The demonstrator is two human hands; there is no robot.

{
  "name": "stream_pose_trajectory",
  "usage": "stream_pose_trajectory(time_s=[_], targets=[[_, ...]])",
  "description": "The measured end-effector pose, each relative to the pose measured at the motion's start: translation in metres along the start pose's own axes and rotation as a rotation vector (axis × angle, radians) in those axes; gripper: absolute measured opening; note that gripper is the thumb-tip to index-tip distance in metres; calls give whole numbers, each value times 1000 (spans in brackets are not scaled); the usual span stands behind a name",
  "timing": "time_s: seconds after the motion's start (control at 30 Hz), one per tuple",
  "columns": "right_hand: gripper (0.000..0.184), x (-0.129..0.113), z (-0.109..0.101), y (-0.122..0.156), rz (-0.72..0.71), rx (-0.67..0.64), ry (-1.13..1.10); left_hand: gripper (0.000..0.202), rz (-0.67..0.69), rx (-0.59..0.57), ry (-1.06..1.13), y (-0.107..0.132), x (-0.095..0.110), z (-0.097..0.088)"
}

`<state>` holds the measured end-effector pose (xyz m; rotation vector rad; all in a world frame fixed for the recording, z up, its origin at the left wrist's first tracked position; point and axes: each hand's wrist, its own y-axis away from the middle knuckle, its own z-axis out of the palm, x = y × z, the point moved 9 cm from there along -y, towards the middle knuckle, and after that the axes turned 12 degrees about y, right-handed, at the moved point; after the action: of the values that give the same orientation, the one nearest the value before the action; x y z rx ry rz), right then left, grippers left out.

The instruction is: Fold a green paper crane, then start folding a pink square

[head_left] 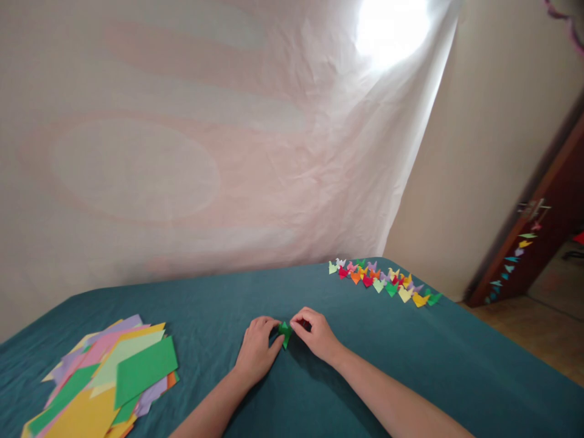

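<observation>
Between my two hands, just above the dark teal cloth, is a small green folded paper piece point(285, 334) with pointed corners. My left hand point(260, 344) pinches its left side between thumb and fingers. On the other side, the fingertips of my right hand point(314, 331) are pressed together at the upper right corner of the paper. Part of the green piece is covered by the fingers, so its full shape is hard to make out.
A loose pile of coloured paper sheets point(146, 371) lies at the left of the table point(219, 304). Rows of small folded paper birds point(378, 285) stand at the back right edge. Behind hangs a pale curtain point(255, 182); a brown door point(515, 249) is at far right.
</observation>
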<state>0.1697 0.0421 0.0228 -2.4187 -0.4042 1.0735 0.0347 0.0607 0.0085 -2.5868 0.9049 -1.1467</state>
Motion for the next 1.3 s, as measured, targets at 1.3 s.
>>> stream_pose_trajectory(time_s=[1.3], targets=[[32,182,-210,-61,375,309,313,27,6,-35,13,1,-2,4]])
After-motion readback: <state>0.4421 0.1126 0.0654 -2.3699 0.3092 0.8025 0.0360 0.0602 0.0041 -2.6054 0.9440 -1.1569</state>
